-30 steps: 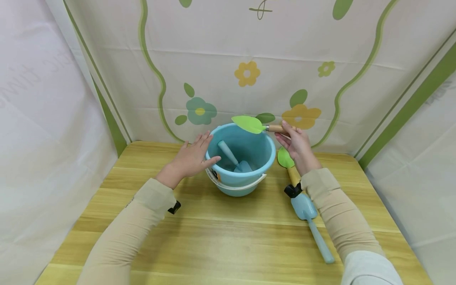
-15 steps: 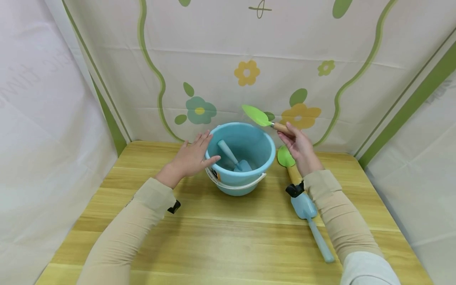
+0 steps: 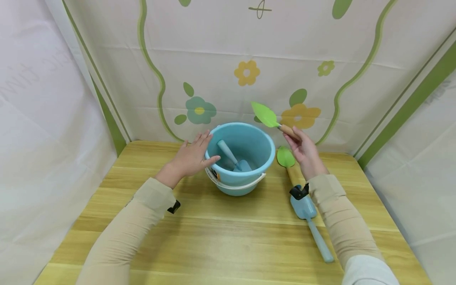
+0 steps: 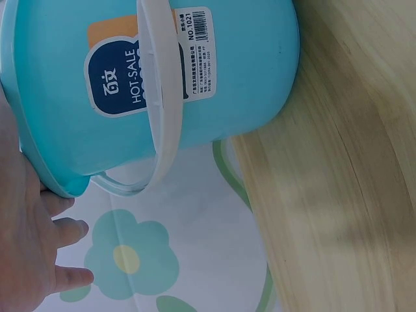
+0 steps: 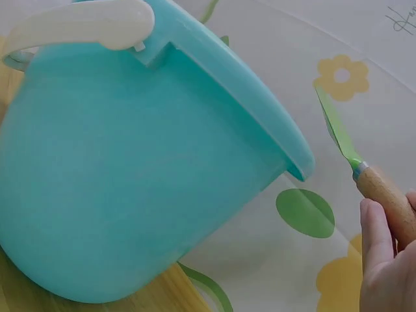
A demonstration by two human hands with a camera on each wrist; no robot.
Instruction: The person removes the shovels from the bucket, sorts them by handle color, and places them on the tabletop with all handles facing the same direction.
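Just now your right hand [image 3: 305, 152], gripping the green trowel [image 3: 265, 114], lifted it beyond the bucket [image 3: 242, 158]; your flat left hand [image 3: 189, 160] steadied the rim.

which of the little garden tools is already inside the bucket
The blue trowel leaning inside the bucket. The other blue one lies on the table; one green is held, one lies flat.

We see a green trowel [image 3: 265, 114] with a leaf-shaped blade and wooden handle, raised in the air and tilted, blade pointing up and left above the far right rim of the bucket [image 3: 221, 178]. The bucket is light blue plastic, upright on the wooden table, its white handle folded down at the front and a label on its side. Inside it leans a blue shovel [image 3: 233, 158].
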